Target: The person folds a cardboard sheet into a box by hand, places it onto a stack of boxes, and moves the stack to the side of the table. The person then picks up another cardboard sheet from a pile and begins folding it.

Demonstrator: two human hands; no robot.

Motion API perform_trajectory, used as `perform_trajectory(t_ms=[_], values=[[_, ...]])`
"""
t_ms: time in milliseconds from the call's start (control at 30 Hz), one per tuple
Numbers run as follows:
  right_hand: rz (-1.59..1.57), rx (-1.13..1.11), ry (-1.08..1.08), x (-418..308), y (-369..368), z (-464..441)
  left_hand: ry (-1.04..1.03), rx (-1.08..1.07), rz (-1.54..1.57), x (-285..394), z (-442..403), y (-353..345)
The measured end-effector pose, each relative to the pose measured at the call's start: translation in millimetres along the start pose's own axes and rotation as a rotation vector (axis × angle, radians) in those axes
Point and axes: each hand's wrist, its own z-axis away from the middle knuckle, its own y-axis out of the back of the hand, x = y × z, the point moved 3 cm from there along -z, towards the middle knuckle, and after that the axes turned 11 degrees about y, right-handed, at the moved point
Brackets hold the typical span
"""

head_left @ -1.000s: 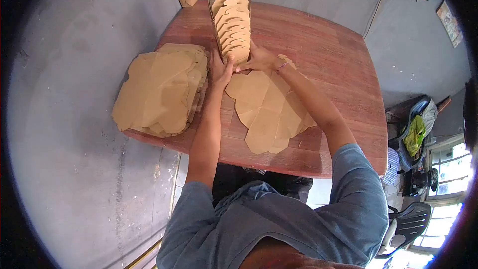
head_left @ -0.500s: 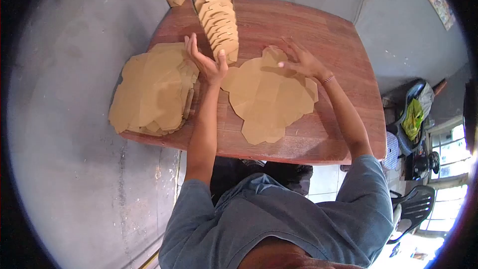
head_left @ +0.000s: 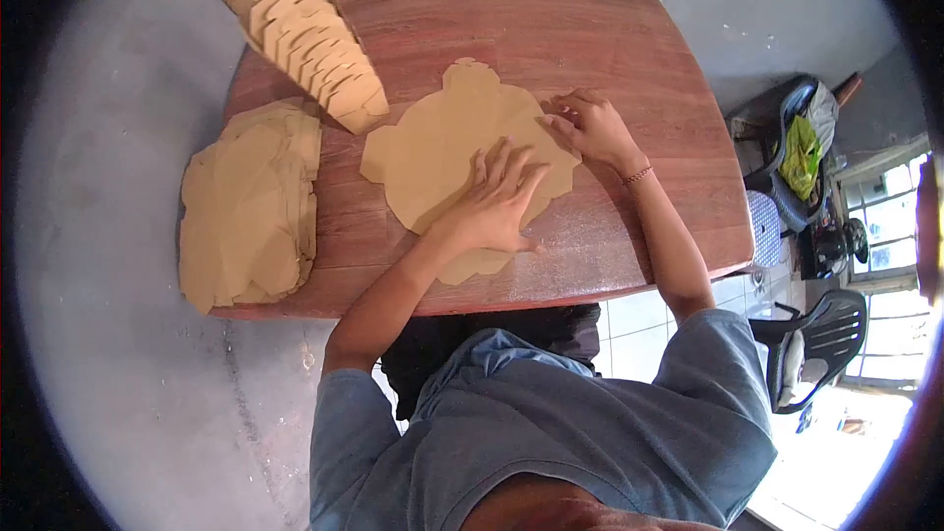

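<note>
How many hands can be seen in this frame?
2: the left hand is over the flat cardboard sheet, fingers spread; the right hand is at the sheet's right edge.

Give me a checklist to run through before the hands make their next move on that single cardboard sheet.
1. Cardboard sheet lying spread out on the table: ok.
2. Left hand over the sheet, fingers spread: ok; how firmly it presses, cannot tell.
3. Right hand gripping the sheet: cannot tell; thumb and fingers are at its right edge.
4. Stack of flat cardboard apart from the sheet: ok, bare tabletop shows between them.
5. Row of nested cardboard pieces clear of the sheet: cannot tell; its near end lies very close to the left flap.
</note>
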Motion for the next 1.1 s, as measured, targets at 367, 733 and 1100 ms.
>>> perform_trajectory(t_ms=[367,733,1100], values=[[-0.256,-0.385,0.041,-11.6,19.1,16.8,0.041,0.031,0.19,-20.1,-5.0,-4.6],[-0.164,-0.477,0.106,-37.9,11.4,13.3,0.085,0.045,0.586,-32.4,-8.3,29.1],[-0.106,0.325,0.134,-10.7,63.0,12.9,-0.036,0.365,1.05,-89.4,11.1,70.4]])
